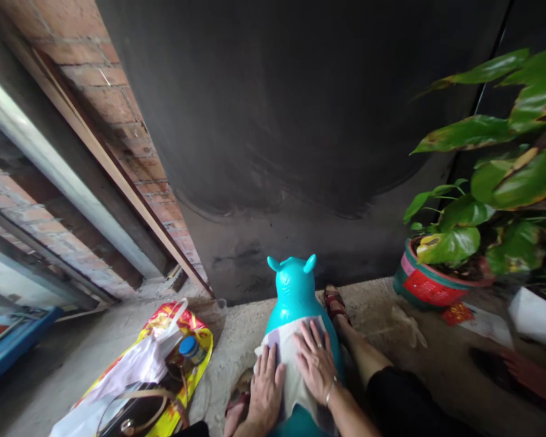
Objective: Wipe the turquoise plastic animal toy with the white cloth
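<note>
A turquoise inflatable animal toy (295, 285) with two small ears stands on the floor between my legs, its head facing the dark panel. Over its back lies a pale cloth (290, 358) with light purple patches. My left hand (267, 385) rests flat on the cloth's left side, fingers stretched forward. On the right side of the same cloth, my right hand (315, 361) lies flat with its fingers a little apart; it wears a ring and a bracelet. Neither hand grips anything. The toy's lower body is mostly hidden by the cloth and my arms.
A dark panel (291, 121) stands upright ahead. On the left floor, a red-and-yellow bag (202, 346) lies under a blue-lidded jar (190, 348) and a handbag (139, 409). At right is a potted plant (430, 288). My sandalled feet flank the toy.
</note>
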`<state>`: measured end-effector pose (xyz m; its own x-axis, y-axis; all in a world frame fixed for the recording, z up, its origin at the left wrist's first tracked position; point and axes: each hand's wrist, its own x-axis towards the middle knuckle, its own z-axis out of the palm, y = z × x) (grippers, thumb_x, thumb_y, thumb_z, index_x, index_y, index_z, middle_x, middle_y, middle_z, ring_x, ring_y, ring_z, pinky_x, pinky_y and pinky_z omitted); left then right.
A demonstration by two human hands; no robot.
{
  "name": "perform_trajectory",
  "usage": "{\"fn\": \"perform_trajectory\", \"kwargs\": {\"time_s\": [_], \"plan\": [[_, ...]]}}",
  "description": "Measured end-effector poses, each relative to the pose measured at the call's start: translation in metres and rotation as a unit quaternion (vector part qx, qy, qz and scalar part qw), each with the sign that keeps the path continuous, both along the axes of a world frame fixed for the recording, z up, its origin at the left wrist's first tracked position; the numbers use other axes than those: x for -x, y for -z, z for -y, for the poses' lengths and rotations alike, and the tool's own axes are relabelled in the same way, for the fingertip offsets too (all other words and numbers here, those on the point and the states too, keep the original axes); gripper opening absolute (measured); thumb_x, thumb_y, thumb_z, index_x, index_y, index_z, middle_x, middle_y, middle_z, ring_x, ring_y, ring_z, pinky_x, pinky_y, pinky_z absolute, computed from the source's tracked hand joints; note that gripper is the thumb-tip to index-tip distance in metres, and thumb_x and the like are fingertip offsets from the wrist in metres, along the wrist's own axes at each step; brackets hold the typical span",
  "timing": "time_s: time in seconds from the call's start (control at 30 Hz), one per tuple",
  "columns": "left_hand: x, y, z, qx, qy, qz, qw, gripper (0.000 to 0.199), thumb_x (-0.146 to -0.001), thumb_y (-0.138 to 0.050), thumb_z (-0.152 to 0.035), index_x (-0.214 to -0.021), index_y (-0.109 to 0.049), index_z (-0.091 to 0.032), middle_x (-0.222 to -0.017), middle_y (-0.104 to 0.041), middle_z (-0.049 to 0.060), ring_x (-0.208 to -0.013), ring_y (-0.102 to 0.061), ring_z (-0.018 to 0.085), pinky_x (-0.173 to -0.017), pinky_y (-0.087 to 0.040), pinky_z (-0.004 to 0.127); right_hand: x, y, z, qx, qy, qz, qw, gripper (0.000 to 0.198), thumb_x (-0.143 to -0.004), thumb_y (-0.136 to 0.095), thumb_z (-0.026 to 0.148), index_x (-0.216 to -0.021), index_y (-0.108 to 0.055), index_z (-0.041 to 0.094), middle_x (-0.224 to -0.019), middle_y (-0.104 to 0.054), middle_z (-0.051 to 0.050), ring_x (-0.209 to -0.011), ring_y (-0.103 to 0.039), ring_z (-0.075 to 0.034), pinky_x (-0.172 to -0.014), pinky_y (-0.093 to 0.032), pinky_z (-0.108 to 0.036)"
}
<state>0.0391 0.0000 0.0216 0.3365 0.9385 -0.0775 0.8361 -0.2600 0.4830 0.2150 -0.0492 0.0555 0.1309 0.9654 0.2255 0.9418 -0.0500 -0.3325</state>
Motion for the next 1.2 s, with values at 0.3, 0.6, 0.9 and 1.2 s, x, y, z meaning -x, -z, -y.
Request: {"fn": "perform_trajectory", "kwargs": {"time_s": [0.3,0.6,0.9,1.2], "plan": [[0.015,0.004,0.047,-0.057,0.093,-0.079,0.991,0.052,-0.092,-0.039,-0.034,-0.144,-0.032,-0.029,-0.155,-0.024,0.003,-0.144,-0.022,0.030,-0.114,-0.033,0.055,0.039,0.075,0.087,-0.154,0.104,0.059,0.981,0.063,-0.091,-0.045,0.036,-0.150,-0.025,0.031,-0.148,-0.041,-0.005,-0.139,-0.031,-0.032,-0.095,-0.051,-0.052],[0.021,0.002,0.029,-0.033,0.214,-0.091,0.972,0.063,-0.086,-0.054,-0.044,-0.143,-0.028,-0.034,-0.154,-0.022,0.003,-0.143,-0.020,0.035,-0.112,-0.033,0.059,-0.038,0.031,-0.014,-0.071,0.177,0.000,0.982,0.051,-0.101,-0.023,0.051,-0.134,-0.050,0.024,-0.141,-0.047,-0.003,-0.135,-0.035,-0.032,-0.110,-0.032,-0.055],[-0.060,-0.039,-0.006,-0.006,0.115,-0.143,0.983,0.058,-0.091,-0.038,-0.031,-0.145,-0.018,-0.031,-0.157,-0.010,0.003,-0.146,-0.007,0.032,-0.114,-0.023,0.063,-0.023,0.058,-0.051,0.022,0.259,-0.057,0.964,0.065,-0.096,-0.024,0.052,-0.145,-0.035,0.011,-0.147,-0.039,-0.018,-0.132,-0.042,-0.035,-0.094,-0.048,-0.053],[-0.034,-0.003,0.020,-0.163,0.145,-0.150,0.964,0.058,-0.086,-0.052,-0.029,-0.141,-0.032,-0.037,-0.152,-0.032,0.001,-0.142,-0.030,0.031,-0.111,-0.034,0.056,-0.008,0.068,0.004,0.013,0.317,-0.099,0.943,0.055,-0.094,-0.036,0.059,-0.134,-0.052,0.024,-0.142,-0.046,-0.013,-0.122,-0.051,-0.031,-0.094,-0.050,-0.049]]}}
